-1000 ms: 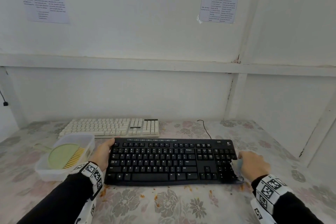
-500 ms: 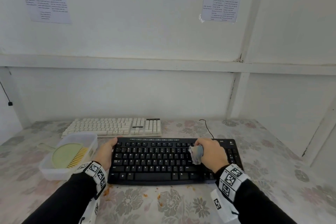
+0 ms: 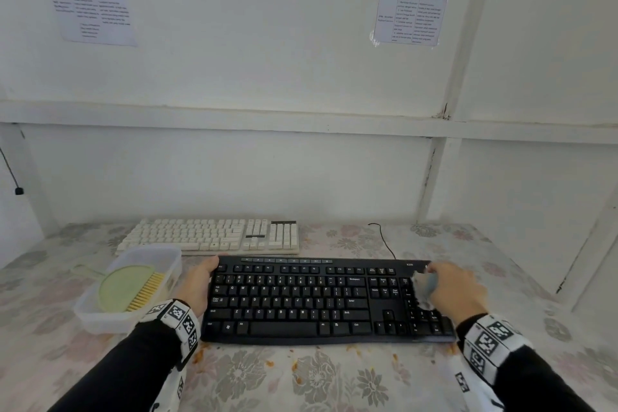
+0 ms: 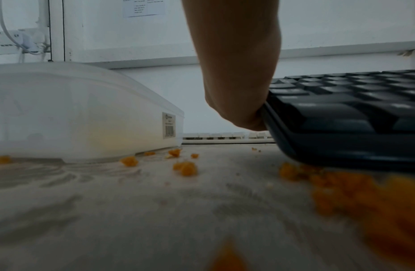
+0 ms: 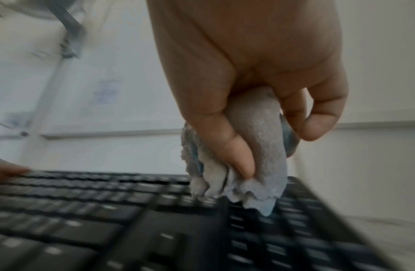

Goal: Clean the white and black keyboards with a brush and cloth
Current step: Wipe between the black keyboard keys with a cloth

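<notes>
The black keyboard (image 3: 301, 303) lies on the flowered table in front of me. My left hand (image 3: 200, 284) holds its left edge, thumb over the top corner; in the left wrist view the palm (image 4: 238, 91) lies against that edge (image 4: 352, 113). My right hand (image 3: 458, 291) grips a crumpled grey-blue cloth (image 3: 423, 289) on the number pad. In the blurred right wrist view the thumb and fingers (image 5: 280, 146) pinch the cloth (image 5: 266, 187) just above the keys (image 5: 109, 210). The white keyboard (image 3: 214, 236) sits behind. A green brush (image 3: 130, 288) with yellow bristles lies in a tub.
The clear plastic tub (image 3: 100, 318) stands left of my left hand, close beside it (image 4: 85, 110). Orange crumbs (image 3: 294, 366) are scattered on the tablecloth along the black keyboard's front edge (image 4: 185, 167). A thin black cable (image 3: 384, 241) runs to the wall behind.
My right hand swept the cloth from the keyboard's right front corner to its middle, then back right onto the number pad. The left hand has kept its hold on the left edge.
</notes>
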A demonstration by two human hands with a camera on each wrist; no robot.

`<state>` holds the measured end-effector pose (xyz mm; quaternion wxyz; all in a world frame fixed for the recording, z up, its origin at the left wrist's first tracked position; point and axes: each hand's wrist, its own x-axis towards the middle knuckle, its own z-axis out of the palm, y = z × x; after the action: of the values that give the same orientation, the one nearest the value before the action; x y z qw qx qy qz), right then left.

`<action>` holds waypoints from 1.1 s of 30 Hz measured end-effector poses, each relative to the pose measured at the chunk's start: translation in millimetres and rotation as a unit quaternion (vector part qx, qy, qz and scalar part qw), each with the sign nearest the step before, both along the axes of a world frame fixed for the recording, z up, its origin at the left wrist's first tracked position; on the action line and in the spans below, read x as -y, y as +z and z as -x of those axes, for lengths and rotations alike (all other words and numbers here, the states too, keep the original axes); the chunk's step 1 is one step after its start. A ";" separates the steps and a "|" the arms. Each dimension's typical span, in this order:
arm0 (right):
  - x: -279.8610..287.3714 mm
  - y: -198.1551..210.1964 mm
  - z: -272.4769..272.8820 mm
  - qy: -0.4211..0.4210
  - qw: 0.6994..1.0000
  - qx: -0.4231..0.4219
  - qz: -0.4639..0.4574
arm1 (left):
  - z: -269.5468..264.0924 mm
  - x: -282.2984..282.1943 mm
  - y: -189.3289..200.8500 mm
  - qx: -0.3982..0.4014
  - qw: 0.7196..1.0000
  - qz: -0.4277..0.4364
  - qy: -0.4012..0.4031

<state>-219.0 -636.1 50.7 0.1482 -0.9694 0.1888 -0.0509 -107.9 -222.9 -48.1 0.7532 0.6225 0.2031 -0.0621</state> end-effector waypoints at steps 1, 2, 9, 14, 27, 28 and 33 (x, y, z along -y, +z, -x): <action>-15.6 2.1 -3.0 0.026 1.000 -0.005 -0.012 | -5.2 -4.5 -7.9 -0.003 1.000 -0.001 -0.001; -33.1 3.6 -6.0 0.053 0.998 -0.005 -0.026 | -13.3 -9.6 -18.0 0.004 1.000 0.003 0.002; -169.1 -3.9 -21.5 0.265 0.962 -0.016 -0.062 | 21.4 26.2 31.9 -0.023 0.999 0.043 -0.001; -237.5 -22.3 -21.4 0.347 0.937 -0.028 -0.013 | 21.5 25.7 32.0 0.008 0.999 0.052 -0.002; -189.5 -16.8 -22.7 0.224 0.956 -0.137 0.132 | 28.2 28.3 38.4 0.005 0.994 0.101 -0.032; -194.1 -13.8 -22.5 0.235 0.956 -0.124 0.123 | 27.8 28.8 38.3 0.007 0.994 0.103 -0.029; -242.9 -12.3 -21.2 0.392 0.918 -0.052 0.031 | 30.0 28.4 40.2 0.022 0.994 0.103 -0.020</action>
<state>-197.8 -393.3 38.4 0.1160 -0.9712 -0.2005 0.0558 -137.9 -251.3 -7.9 0.8161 0.5469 0.1666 -0.0846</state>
